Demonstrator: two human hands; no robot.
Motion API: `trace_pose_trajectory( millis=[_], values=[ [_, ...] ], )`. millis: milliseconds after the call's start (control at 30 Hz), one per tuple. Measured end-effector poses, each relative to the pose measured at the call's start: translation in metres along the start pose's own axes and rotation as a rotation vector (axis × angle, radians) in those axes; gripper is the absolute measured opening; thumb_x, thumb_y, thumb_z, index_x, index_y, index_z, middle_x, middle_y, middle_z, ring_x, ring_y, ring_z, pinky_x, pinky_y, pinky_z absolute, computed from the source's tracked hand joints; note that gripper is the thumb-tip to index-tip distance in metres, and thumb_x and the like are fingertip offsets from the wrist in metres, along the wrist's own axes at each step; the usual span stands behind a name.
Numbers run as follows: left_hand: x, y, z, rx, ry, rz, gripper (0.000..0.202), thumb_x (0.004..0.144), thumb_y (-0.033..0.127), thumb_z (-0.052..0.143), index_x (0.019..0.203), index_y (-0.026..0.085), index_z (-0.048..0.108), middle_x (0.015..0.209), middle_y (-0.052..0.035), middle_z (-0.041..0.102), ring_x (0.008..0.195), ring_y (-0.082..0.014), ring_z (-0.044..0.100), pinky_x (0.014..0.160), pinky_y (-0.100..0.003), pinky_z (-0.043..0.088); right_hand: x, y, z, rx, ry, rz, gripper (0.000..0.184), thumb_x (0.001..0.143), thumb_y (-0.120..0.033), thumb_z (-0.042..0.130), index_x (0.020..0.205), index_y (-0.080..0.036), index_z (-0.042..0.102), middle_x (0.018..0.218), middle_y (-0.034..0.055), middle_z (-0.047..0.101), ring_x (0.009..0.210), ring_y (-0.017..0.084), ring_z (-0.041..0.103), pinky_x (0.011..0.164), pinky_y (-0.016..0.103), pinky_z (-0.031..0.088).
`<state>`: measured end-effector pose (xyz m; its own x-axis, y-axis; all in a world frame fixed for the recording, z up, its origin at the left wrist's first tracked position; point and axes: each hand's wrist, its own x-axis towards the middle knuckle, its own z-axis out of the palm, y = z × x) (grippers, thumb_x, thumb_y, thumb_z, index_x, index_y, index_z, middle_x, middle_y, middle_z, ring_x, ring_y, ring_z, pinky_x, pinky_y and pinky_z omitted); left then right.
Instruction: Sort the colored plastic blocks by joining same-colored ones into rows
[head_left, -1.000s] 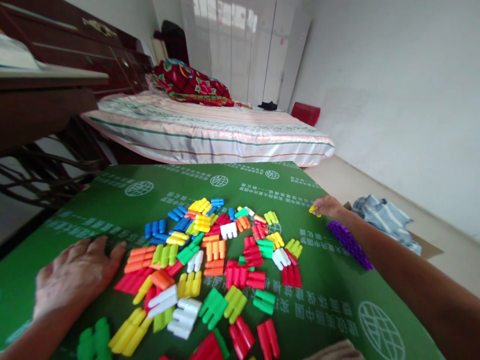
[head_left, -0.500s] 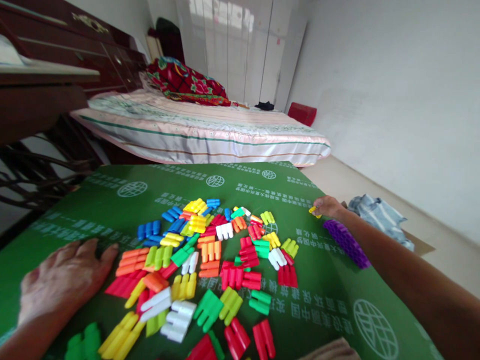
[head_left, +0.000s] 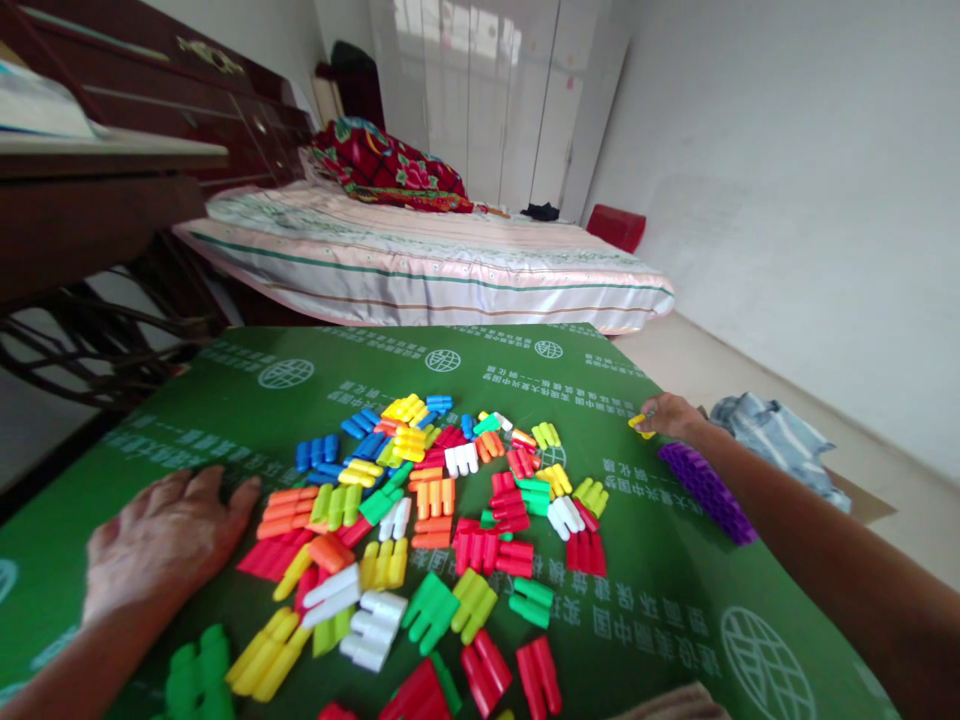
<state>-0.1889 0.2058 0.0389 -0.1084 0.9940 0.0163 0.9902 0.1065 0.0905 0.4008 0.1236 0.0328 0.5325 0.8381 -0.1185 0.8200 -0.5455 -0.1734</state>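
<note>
My right hand [head_left: 670,414] is at the board's right side, its fingers pinched on a small yellow plastic piece [head_left: 642,426]. Beside that wrist lies a long purple object with a bumpy surface [head_left: 706,492], partly covered by the forearm. Palm down on the green board [head_left: 360,370], my left hand [head_left: 161,535] rests with fingers apart and holds nothing. Close to its thumb are an orange plastic piece [head_left: 289,512] and a red one [head_left: 271,557]. Many pronged plastic pieces in red, yellow, green, blue, orange and white are heaped and scattered across the middle, including a white one [head_left: 373,630].
Beyond the board stands a bed [head_left: 435,260] with a red flowered blanket [head_left: 397,170]. A dark wooden table [head_left: 105,200] is at the left. Pale blue cloth [head_left: 772,440] lies low on the right, near the white wall [head_left: 795,200]. Brown fabric [head_left: 671,703] shows at the bottom edge.
The camera view has turned slightly left, so everything sits a little further right. Both hands keep their places on the board, the yellow piece still in my right fingers.
</note>
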Motion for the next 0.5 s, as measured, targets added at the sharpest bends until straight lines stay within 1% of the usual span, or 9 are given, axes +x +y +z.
trace_pose_trajectory(
  millis=[67,133,200,233,300,367,433,500],
  values=[
    [-0.001,0.003,-0.001,0.021,-0.032,-0.041,0.089,0.08,0.063,0.005,0.141,0.008,0.036,0.151,-0.0196,0.033,0.141,-0.0381,0.027,0.115,-0.055,0.024,-0.006,-0.01,-0.004,-0.022,0.02,-0.008,0.025,0.072,-0.032,0.076,0.091,-0.015,0.075,0.087,0.0126,0.074,0.085,0.028,0.069,0.071,0.035,0.051],
    [0.0,0.002,0.001,0.034,-0.043,-0.055,0.087,0.08,0.063,0.004,0.141,0.009,0.036,0.152,-0.0185,0.033,0.14,-0.0376,0.028,0.114,-0.054,0.025,-0.014,-0.024,-0.005,-0.011,0.019,-0.066,0.028,0.076,-0.034,0.073,0.099,-0.017,0.074,0.092,0.0124,0.074,0.088,0.028,0.069,0.076,0.037,0.051],
    [0.003,-0.001,0.005,0.038,-0.023,-0.049,0.085,0.082,0.062,0.005,0.141,0.01,0.037,0.151,-0.0185,0.034,0.139,-0.0376,0.029,0.113,-0.055,0.027,-0.026,-0.044,-0.001,0.067,-0.032,-0.208,0.029,0.079,-0.033,0.071,0.105,-0.021,0.073,0.095,0.0089,0.075,0.087,0.024,0.069,0.079,0.034,0.052],
    [0.004,-0.003,0.007,0.038,-0.01,-0.041,0.084,0.083,0.061,0.006,0.141,0.01,0.037,0.151,-0.0186,0.035,0.139,-0.0377,0.03,0.113,-0.055,0.028,-0.034,-0.056,0.002,0.127,-0.073,-0.305,0.03,0.08,-0.033,0.07,0.107,-0.022,0.072,0.096,0.0071,0.076,0.084,0.021,0.07,0.079,0.031,0.052],
    [0.006,-0.007,0.011,0.039,0.014,-0.028,0.082,0.084,0.061,0.007,0.14,0.01,0.038,0.15,-0.0189,0.036,0.139,-0.0376,0.03,0.112,-0.056,0.028,-0.052,-0.081,0.009,0.216,-0.136,-0.459,0.031,0.081,-0.034,0.067,0.109,-0.022,0.071,0.093,0.0028,0.076,0.079,0.017,0.069,0.074,0.027,0.052],
    [0.006,-0.008,0.012,0.035,0.024,-0.02,0.079,0.086,0.06,0.01,0.14,0.009,0.039,0.15,-0.0196,0.036,0.14,-0.0374,0.03,0.112,-0.056,0.029,-0.07,-0.106,0.013,0.258,-0.164,-0.58,0.03,0.082,-0.034,0.065,0.108,-0.021,0.071,0.085,0.0,0.076,0.072,0.015,0.067,0.066,0.024,0.049],
    [0.005,-0.007,0.012,0.031,0.026,-0.021,0.077,0.087,0.058,0.013,0.139,0.008,0.04,0.15,-0.0203,0.037,0.14,-0.0372,0.031,0.112,-0.056,0.029,-0.085,-0.13,0.014,0.247,-0.168,-0.66,0.023,0.082,-0.032,0.063,0.1,-0.021,0.072,0.076,-0.0021,0.073,0.066,0.013,0.064,0.059,0.023,0.043],
    [0.003,-0.005,0.01,0.027,0.026,-0.024,0.075,0.088,0.056,0.015,0.139,0.008,0.041,0.15,-0.0208,0.037,0.139,-0.0373,0.032,0.112,-0.056,0.03,-0.093,-0.151,0.012,0.198,-0.156,-0.694,0.017,0.084,-0.03,0.061,0.094,-0.022,0.072,0.072,-0.003,0.071,0.064,0.013,0.062,0.056,0.022,0.038]
  ],
)
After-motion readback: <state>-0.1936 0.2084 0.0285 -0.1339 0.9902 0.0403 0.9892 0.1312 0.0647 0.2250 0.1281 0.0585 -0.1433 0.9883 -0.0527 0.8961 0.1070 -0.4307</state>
